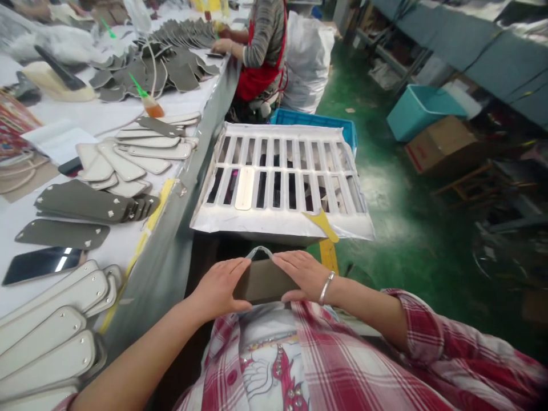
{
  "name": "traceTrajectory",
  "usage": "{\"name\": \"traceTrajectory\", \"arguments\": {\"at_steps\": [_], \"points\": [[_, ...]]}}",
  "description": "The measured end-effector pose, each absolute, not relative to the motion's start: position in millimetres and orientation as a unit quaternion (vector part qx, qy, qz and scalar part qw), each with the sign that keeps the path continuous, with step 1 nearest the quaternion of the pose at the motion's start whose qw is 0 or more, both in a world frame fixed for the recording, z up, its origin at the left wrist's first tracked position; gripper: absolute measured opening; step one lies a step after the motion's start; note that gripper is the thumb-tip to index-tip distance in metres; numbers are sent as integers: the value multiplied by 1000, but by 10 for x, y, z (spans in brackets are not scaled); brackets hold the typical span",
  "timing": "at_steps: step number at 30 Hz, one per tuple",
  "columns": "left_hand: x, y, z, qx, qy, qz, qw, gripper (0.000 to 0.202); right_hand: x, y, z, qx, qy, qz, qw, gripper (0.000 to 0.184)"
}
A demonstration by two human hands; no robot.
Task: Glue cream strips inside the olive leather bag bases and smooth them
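Observation:
My left hand (219, 286) and my right hand (303, 275) grip a grey-brown flat piece (266, 282) from its two ends, close to my chest. A pale, shiny strip (259, 250) arches above it between my fingertips; how it joins the piece is hidden. Beyond my hands stands a white slotted rack (274, 221), with one cream strip-shaped piece (244, 189) lying across its near row. A yellow flat tool (324, 224) rests on the rack's near right edge.
The table (141, 297) on my left carries grey panels (85, 202), cream panels (55, 337), a dark phone (43, 265) and a green-tipped glue bottle (150, 106). A co-worker in a red apron (261, 80) sits ahead. A blue crate (349, 128) stands behind the rack.

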State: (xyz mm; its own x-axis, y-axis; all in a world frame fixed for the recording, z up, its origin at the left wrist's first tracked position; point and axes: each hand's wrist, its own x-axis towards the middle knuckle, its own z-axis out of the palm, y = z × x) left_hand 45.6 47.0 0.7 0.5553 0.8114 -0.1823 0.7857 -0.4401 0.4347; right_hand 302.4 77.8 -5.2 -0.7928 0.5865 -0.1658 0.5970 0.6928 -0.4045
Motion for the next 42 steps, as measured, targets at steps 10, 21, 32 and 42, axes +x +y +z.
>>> {"name": "traceTrajectory", "arguments": {"at_steps": [10, 21, 32, 42], "points": [[503, 449, 6, 844, 486, 27, 227, 79, 2965, 751, -16, 360, 908, -212, 16, 82], [705, 445, -8, 822, 555, -32, 127, 42, 2516, 726, -82, 511, 848, -135, 41, 47], [703, 636, -23, 761, 617, 102, 173, 37, 2640, 935, 41, 566, 799, -203, 3, 51], [893, 610, -99, 817, 575, 10, 33, 32, 2399, 863, -61, 530, 836, -121, 73, 50]]}}
